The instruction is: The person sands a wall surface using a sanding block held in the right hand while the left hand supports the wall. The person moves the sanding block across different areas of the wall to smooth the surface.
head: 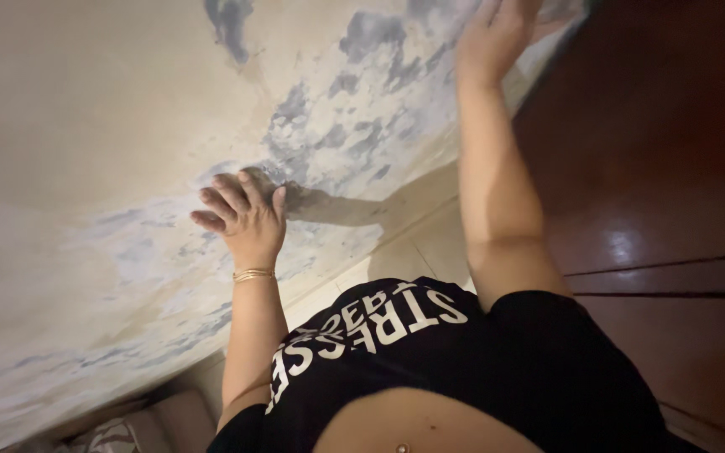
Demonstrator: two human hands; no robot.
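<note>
My left hand [243,220], with a thin gold bracelet at the wrist, rests palm-down on a beige wall [86,126] with fingers spread and nothing in it. It lies at the edge of a blue-grey patch of peeling paint [337,126]. My right hand [490,38] reaches farther up the same wall near the top of the view, flat against the surface, fingertips partly cut off by the frame. It holds nothing. My black shirt with white lettering [463,369] fills the bottom.
A dark reddish-brown wooden door or panel [665,168] stands along the right side. A pale strip of tiled floor [413,243] runs between the wall and it. A patterned cushion [111,436] shows at the bottom left.
</note>
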